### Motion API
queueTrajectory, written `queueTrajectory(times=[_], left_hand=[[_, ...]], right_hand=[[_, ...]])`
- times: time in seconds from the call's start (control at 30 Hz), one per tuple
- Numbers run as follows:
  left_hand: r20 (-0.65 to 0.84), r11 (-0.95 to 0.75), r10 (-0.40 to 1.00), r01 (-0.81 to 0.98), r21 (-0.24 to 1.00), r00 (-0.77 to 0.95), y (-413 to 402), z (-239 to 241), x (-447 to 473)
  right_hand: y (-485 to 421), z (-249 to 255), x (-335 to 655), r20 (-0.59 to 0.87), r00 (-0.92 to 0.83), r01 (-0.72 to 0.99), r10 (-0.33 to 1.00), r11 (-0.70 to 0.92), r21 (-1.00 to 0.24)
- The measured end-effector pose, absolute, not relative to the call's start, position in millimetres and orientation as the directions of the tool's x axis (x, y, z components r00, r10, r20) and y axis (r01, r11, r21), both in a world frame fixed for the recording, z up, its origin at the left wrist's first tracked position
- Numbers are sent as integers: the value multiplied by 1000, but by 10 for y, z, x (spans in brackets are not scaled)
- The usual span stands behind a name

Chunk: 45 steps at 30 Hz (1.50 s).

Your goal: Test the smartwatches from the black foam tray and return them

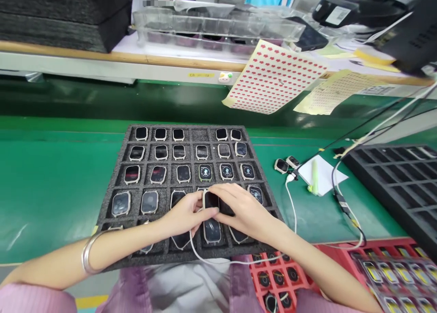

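Above a black foam tray (199,133), my left hand (187,211) is closed around the left side of a smartwatch body (211,200), its thumb across the lower part. The watch has a pale frame, a dark screen and no strap. My right hand (241,209) grips the same watch from the right, fingers along its top edge. A thin white cable (195,253) runs out from under my left hand and curves right; its end there is hidden. Rows of similar watches fill most compartments. A few, such as this watch (205,172), have lit screens.
Two loose watches (281,166) lie right of the tray near a white plug, white paper (336,174) and a green marker (314,176). Red trays (254,276) and another black tray (382,185) stand at right. A sheet of red stickers (273,78) hangs from the shelf.
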<state>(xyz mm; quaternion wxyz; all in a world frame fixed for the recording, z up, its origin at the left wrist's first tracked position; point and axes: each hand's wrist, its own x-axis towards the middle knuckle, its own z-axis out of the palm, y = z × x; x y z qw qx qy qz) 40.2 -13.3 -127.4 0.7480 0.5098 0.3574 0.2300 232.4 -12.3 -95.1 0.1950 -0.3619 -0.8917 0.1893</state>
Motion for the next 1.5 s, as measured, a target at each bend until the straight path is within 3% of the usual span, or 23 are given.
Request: queueTrajectory(times=[0.37, 0.93, 1.17, 1.33, 1.5], left_hand=[[-310, 434, 744, -74, 898, 591, -130, -1108, 415], [-320, 422, 741, -39, 906, 591, -138, -1173, 412], [-328, 453, 712, -49, 890, 621, -129, -1176, 364], [-338, 470, 704, -53, 881, 624, -130, -1186, 362], [-276, 383, 731, -40, 923, 624, -140, -1241, 390]], right_hand=[[-81, -1047, 2291, 295, -624, 422, 724, 629, -653], [-110, -1080, 2310, 299, -600, 421, 742, 610, -672], [-109, -1062, 2317, 238, -607, 473, 758, 585, -659], [-133, -1084, 2308, 288, -612, 442, 737, 620, -648], [-138, -1058, 2305, 311, -607, 435, 731, 633, -640]])
